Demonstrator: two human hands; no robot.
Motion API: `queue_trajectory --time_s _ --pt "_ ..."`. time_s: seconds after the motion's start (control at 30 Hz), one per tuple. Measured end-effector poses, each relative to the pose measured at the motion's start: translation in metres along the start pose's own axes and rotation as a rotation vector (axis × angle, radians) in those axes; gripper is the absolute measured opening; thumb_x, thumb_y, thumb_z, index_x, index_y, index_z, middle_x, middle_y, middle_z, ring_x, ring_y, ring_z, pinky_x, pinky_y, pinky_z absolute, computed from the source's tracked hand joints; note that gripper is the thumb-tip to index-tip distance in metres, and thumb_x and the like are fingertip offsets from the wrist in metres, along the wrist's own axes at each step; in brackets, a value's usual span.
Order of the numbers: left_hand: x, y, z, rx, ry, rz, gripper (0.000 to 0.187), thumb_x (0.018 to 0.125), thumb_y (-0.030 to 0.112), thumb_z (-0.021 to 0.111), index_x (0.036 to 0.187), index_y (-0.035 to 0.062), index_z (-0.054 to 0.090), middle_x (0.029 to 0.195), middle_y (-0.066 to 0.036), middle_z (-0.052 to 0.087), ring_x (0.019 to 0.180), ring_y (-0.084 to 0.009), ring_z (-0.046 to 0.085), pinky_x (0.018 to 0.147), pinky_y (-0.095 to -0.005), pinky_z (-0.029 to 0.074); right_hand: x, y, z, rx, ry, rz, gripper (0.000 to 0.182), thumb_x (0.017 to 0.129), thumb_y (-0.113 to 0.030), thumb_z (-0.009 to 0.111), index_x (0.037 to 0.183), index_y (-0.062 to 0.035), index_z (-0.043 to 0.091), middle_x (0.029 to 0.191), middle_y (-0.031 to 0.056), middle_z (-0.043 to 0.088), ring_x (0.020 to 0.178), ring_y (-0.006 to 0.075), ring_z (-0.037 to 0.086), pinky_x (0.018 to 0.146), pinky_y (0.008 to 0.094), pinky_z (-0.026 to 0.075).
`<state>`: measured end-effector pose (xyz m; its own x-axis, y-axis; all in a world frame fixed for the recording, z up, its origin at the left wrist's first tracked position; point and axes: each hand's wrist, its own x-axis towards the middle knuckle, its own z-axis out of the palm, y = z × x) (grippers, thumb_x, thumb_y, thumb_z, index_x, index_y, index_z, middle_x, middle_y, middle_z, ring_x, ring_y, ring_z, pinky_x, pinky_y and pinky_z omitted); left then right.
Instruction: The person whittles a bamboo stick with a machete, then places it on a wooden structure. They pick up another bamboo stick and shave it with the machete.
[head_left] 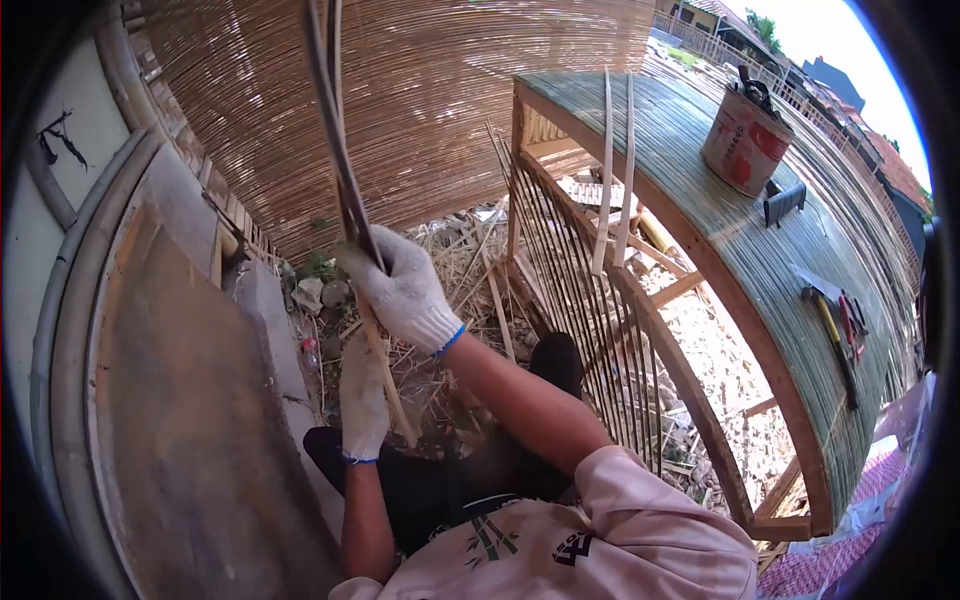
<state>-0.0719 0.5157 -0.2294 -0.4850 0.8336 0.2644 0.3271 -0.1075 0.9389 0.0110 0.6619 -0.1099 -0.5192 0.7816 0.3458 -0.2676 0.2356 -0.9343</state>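
My right hand (405, 290), in a white knitted glove with a blue cuff, is closed around long, narrow bamboo strips (345, 160). They rise past the top of the view, one dark and one lighter, slightly apart above the hand. A paler bamboo length (398, 405) runs down below that hand between my knees. My left hand (363, 400), gloved the same way, is lower and closed against this paler length; its fingertips are partly hidden. Shavings and split pieces (450, 270) litter the ground beyond my hands.
A curved wooden frame (740, 320) covered in thin slats stands at right, carrying a paint bucket (748, 140), a dark block (784, 203) and hand tools (835, 330). Two pale strips (605, 180) lean over its edge. A woven bamboo screen (430, 110) stands behind; a brown panel (180, 400) is at left.
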Motion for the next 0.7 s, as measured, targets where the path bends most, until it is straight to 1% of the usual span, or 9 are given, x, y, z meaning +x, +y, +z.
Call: queue_trajectory --time_s 0.07,0.1,0.13,0.23,0.3,0.4,0.47,0.5,0.7 --pt "-0.001 0.019 0.005 0.091 0.005 -0.111 0.046 0.111 0.029 0.055 0.145 -0.0011 0.056 0.130 -0.015 0.066 0.121 -0.0236 0.063 0.107 -0.0390 0.047 0.001 -0.020 -0.004 0.086 0.009 0.063 0.029 0.105 -0.033 0.068 0.105 -0.0042 0.069 0.081 -0.0020 0.064 0.076 0.0043 0.056 0.067 0.0272 0.049" --pt "-0.004 0.021 0.008 -0.092 0.006 -0.157 0.035 0.111 0.022 0.056 0.139 0.0011 0.060 0.103 -0.006 0.068 0.091 -0.0134 0.065 0.086 -0.0310 0.054 0.003 -0.022 -0.005 0.042 0.064 0.006 0.029 0.105 -0.034 0.068 0.102 -0.0045 0.068 0.080 -0.0024 0.063 0.074 0.0050 0.056 0.067 0.0273 0.048" --pt "-0.009 0.030 0.009 -0.093 0.036 -0.152 0.035 0.111 0.022 0.056 0.139 0.0011 0.060 0.103 -0.006 0.068 0.091 -0.0134 0.065 0.086 -0.0310 0.054 0.006 -0.019 -0.007 0.033 0.086 0.015 0.030 0.106 -0.034 0.067 0.102 -0.0041 0.068 0.080 -0.0028 0.063 0.074 0.0059 0.057 0.067 0.0276 0.048" --pt "-0.030 0.048 0.010 -0.233 -0.093 -0.258 0.026 0.113 0.023 0.052 0.127 0.0042 0.063 0.075 0.005 0.051 0.061 -0.0026 0.045 0.053 -0.0227 0.039 0.005 -0.012 -0.018 -0.122 0.084 0.012 0.033 0.106 -0.034 0.065 0.099 -0.0023 0.068 0.078 0.0004 0.064 0.073 0.0091 0.058 0.068 0.0306 0.049" --pt "-0.043 0.051 0.007 -0.238 -0.075 -0.310 0.026 0.113 0.025 0.052 0.124 0.0045 0.063 0.074 0.006 0.051 0.061 -0.0027 0.045 0.053 -0.0232 0.038 -0.007 -0.004 -0.027 -0.408 0.122 -0.068 0.035 0.106 -0.035 0.065 0.107 -0.0002 0.071 0.078 0.0072 0.068 0.074 0.0136 0.063 0.073 0.0343 0.053" --pt "-0.066 0.051 0.000 -0.229 -0.038 -0.403 0.025 0.113 0.026 0.051 0.116 0.0050 0.063 0.072 0.006 0.049 0.060 -0.0037 0.044 0.054 -0.0243 0.038 -0.031 0.024 -0.043 -0.583 0.050 -0.049 0.041 0.104 -0.041 0.066 0.120 -0.0037 0.073 0.091 0.0171 0.077 0.086 0.0325 0.076 0.078 0.0423 0.056" --pt "-0.085 0.027 -0.002 -0.220 -0.065 -0.422 0.025 0.112 0.024 0.051 0.113 0.0038 0.064 0.070 0.005 0.049 0.060 -0.0053 0.045 0.054 -0.0262 0.038 -0.056 0.033 -0.049 -0.634 -0.029 0.014 0.044 0.103 -0.043 0.067 0.124 -0.0053 0.071 0.093 0.0184 0.077 0.088 0.0355 0.076 0.079 0.0446 0.057" --pt "-0.095 0.014 -0.002 -0.217 -0.079 -0.440 0.034 0.114 0.025 0.049 0.140 0.0072 0.064 0.075 0.007 0.048 0.060 -0.0026 0.041 0.051 -0.0221 0.036 -0.067 0.037 -0.051 -0.685 -0.096 0.072 0.047 0.102 -0.045 0.069 0.128 -0.0068 0.070 0.095 0.0197 0.077 0.090 0.0386 0.076 0.080 0.0469 0.057" --pt "-0.116 0.004 -0.006 -0.295 0.006 -0.581 0.031 0.114 0.026 0.049 0.129 0.0051 0.066 0.074 0.007 0.048 0.058 -0.0021 0.041 0.050 -0.0218 0.035 -0.103 0.067 -0.054 -0.830 -0.399 -0.033 0.057 0.098 -0.044 0.072 0.144 -0.0137 0.060 0.099 0.0201 0.076 0.091 0.0410 0.075 0.080 0.0498 0.058"
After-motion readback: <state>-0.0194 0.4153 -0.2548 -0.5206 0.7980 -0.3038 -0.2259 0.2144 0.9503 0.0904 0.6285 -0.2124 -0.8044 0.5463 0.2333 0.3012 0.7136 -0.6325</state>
